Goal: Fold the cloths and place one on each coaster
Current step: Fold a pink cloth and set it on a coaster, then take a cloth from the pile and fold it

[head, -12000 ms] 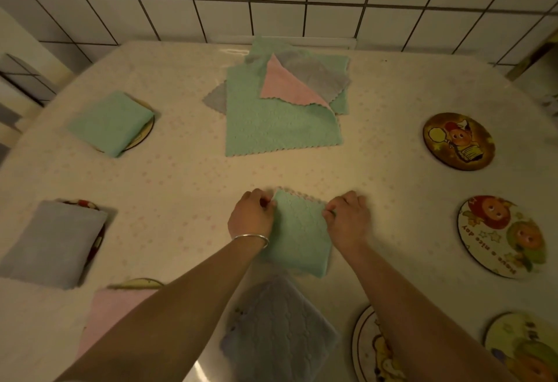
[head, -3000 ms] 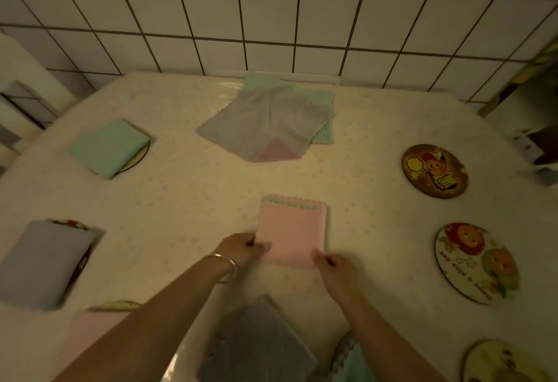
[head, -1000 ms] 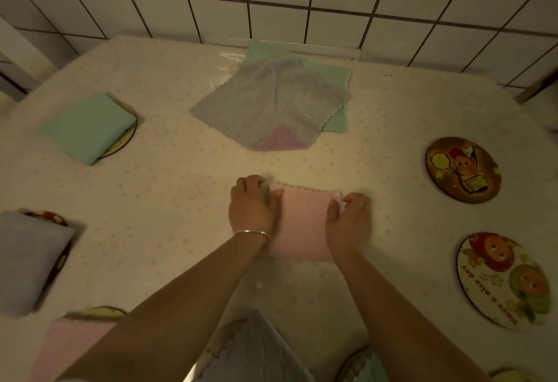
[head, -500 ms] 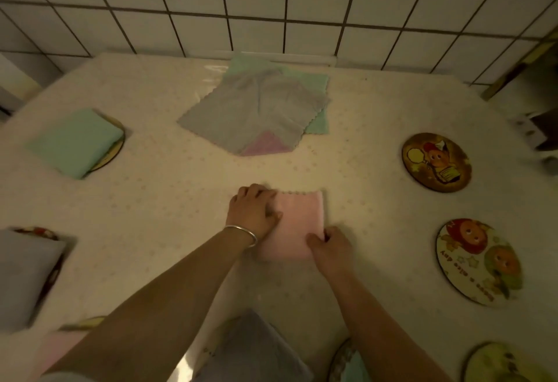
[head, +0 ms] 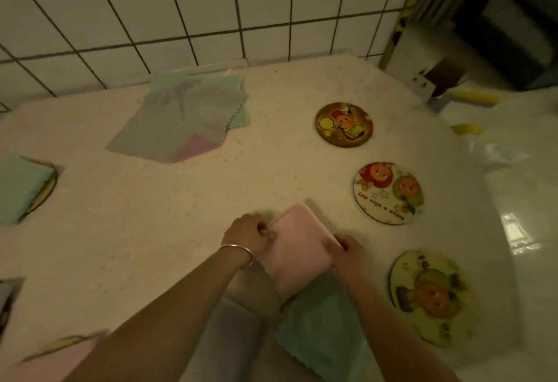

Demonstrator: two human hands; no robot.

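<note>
Tabletop (head: 157, 230) bears neatly folded pink cloth (head: 297, 245).

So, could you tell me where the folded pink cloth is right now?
The folded pink cloth is near the table's front centre, held between the left hand and right hand, just above a green cloth.

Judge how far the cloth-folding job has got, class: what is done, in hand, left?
Done: a folded green cloth lies on a left coaster. In hand: left hand and right hand grip the folded pink cloth. Left: three bare round cartoon coasters, and the unfolded cloth pile.
</note>
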